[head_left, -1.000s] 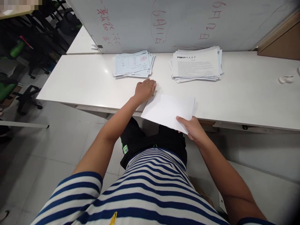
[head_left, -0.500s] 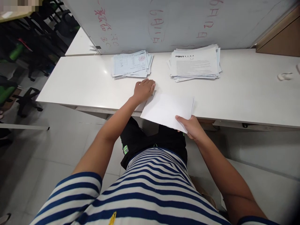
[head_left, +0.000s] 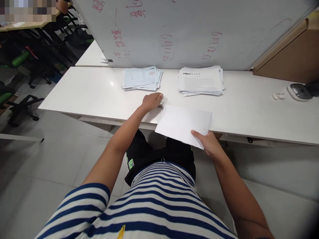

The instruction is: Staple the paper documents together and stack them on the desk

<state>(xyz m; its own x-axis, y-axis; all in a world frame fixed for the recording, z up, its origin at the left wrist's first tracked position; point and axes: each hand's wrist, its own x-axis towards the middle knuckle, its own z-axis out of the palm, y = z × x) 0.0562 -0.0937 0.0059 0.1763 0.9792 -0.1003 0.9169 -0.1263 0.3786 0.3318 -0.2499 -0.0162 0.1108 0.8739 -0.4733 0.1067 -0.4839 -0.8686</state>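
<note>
My right hand (head_left: 208, 141) pinches the near right corner of some white paper sheets (head_left: 183, 124), thumb on top and fingers underneath. The sheets lie partly over the desk's front edge. Just left of them, my left hand (head_left: 151, 101) is closed over what looks like a stapler (head_left: 160, 106). Only its metal end shows below my fingers, close to the paper's left corner; the rest is covered by the hand.
Behind my hands, a stack of bluish printed papers (head_left: 141, 78) and a stack of white printed papers (head_left: 201, 79) lie on the white desk (head_left: 82, 91). A whiteboard (head_left: 186, 33) stands behind them. At right are a cardboard box (head_left: 281, 54), a small white object (head_left: 278, 96) and a grey-and-white device (head_left: 300, 91).
The view has shifted, showing more of the desk's right side. The paper's left corner now sits close to the metal end under my left hand. Both hands keep their grips.
</note>
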